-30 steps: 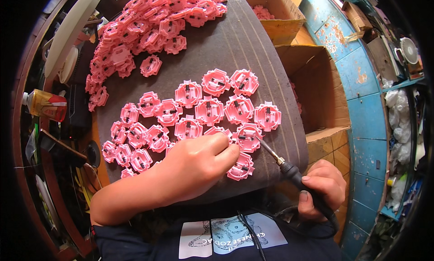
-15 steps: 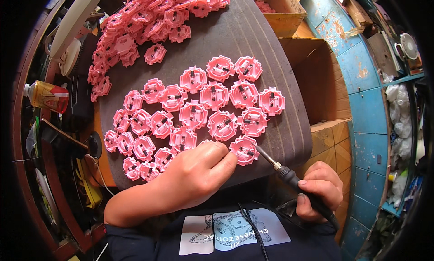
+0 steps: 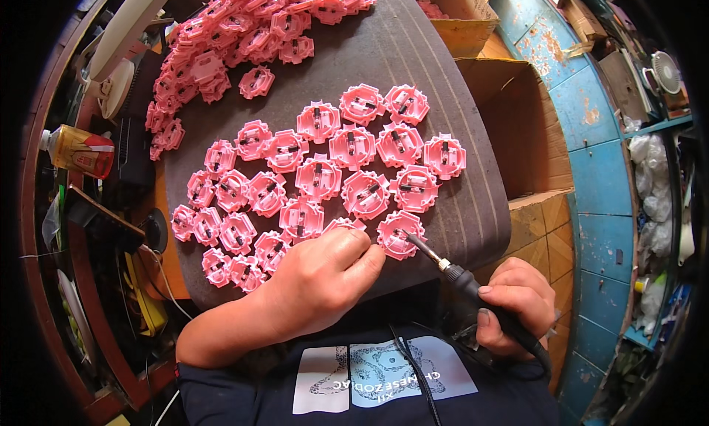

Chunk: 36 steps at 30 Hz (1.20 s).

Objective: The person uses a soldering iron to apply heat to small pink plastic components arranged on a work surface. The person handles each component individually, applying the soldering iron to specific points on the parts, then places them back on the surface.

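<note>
Here the right hand (image 3: 517, 308) grips a soldering iron (image 3: 458, 275), its tip touching a pink plastic part (image 3: 400, 234) on the grey mat (image 3: 443, 116); the left hand (image 3: 325, 278), at nine o'clock of it, presses neighbouring parts.

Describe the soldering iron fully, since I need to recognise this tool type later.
The soldering iron is slim, with a black handle, a brass-coloured collar and a thin dark metal tip. It lies slanted, tip pointing up-left. The right hand grips the handle, from which a dark cord runs on past the hand. The tip meets the nearest pink plastic part on the grey ribbed mat, beside the left hand.
</note>
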Each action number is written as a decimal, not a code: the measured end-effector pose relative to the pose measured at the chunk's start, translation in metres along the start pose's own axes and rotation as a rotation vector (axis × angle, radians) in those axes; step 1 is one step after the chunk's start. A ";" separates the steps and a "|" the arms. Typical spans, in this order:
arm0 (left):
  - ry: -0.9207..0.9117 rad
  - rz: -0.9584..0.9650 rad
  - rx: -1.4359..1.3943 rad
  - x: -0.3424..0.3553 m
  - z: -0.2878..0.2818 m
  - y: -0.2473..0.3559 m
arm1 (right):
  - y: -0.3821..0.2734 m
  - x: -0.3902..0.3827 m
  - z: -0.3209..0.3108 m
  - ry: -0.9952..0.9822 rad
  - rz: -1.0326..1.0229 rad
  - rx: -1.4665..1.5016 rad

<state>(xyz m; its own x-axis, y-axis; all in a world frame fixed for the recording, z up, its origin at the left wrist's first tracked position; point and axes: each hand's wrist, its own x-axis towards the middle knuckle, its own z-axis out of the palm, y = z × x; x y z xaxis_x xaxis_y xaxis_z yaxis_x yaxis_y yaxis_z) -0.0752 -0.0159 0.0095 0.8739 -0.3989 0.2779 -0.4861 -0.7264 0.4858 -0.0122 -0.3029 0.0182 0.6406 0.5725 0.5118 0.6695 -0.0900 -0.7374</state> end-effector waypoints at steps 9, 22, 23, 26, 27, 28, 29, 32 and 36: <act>-0.003 -0.019 -0.013 -0.001 0.003 -0.003 | 0.004 0.001 0.002 -0.023 -0.010 0.024; 0.019 -0.025 -0.004 0.002 0.007 -0.006 | 0.006 0.001 0.003 -0.020 -0.010 0.027; 0.021 -0.023 -0.006 0.002 0.008 -0.007 | 0.008 -0.002 0.004 -0.015 -0.006 0.025; 0.026 -0.022 -0.006 0.003 0.008 -0.007 | 0.009 -0.004 0.005 -0.008 0.000 0.020; 0.027 -0.023 -0.005 0.003 0.008 -0.007 | 0.009 -0.004 0.005 -0.008 0.002 0.018; 0.024 -0.024 -0.004 0.003 0.008 -0.007 | 0.009 -0.004 0.005 -0.007 0.002 0.018; 0.021 -0.025 -0.002 0.002 0.008 -0.007 | 0.009 -0.004 0.005 -0.007 0.002 0.019; 0.018 -0.026 -0.002 0.002 0.009 -0.007 | 0.009 -0.004 0.005 -0.007 0.004 0.021; 0.028 -0.028 -0.009 0.003 0.009 -0.007 | 0.009 -0.004 0.006 -0.008 0.004 0.025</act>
<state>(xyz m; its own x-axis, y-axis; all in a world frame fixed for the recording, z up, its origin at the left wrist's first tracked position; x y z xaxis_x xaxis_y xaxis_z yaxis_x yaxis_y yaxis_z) -0.0692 -0.0168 -0.0003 0.8865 -0.3629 0.2872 -0.4619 -0.7317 0.5012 -0.0108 -0.3017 0.0066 0.6404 0.5785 0.5052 0.6571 -0.0722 -0.7503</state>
